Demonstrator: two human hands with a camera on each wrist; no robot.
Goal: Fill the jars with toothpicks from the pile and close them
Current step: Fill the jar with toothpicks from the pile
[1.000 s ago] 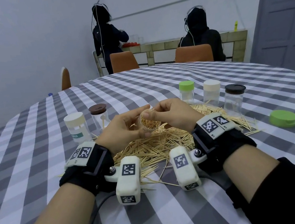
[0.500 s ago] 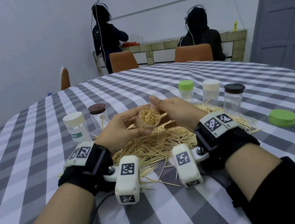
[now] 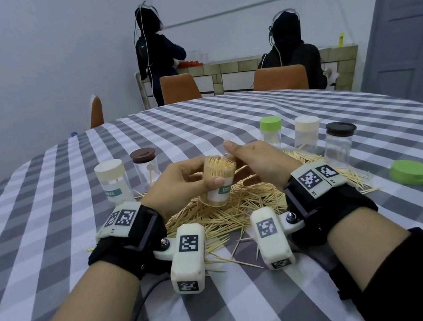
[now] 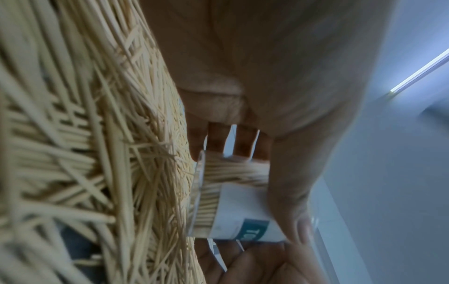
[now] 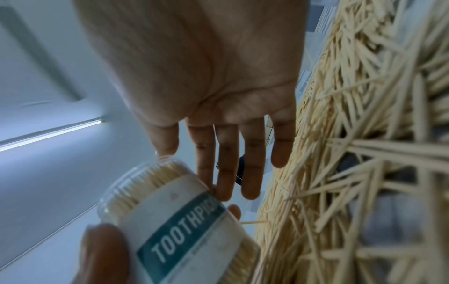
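Observation:
My left hand (image 3: 180, 182) grips a clear jar (image 3: 219, 180) packed with toothpicks, its mouth uncovered, held upright just above the toothpick pile (image 3: 230, 213). The jar carries a white label reading TOOTHPICK (image 5: 179, 228). My right hand (image 3: 255, 161) is beside the jar with straight fingers (image 5: 226, 169) and holds nothing; its fingertips lie near the jar's rim. In the left wrist view the thumb (image 4: 291, 201) presses on the jar (image 4: 233, 203) from one side. A loose green lid (image 3: 410, 171) lies on the cloth to the right.
Two capped jars stand at the left: cream-lidded (image 3: 112, 182) and brown-lidded (image 3: 146, 168). Three capped jars stand at the right: green (image 3: 271, 132), cream (image 3: 307, 131), dark (image 3: 341, 142). The checked tablecloth (image 3: 198, 123) stretches far behind. Two people and orange chairs are beyond the table.
The jar has tipped from lying toward me to upright and dropped a little. My right hand has let go of the jar's mouth and its fingers have straightened beside it.

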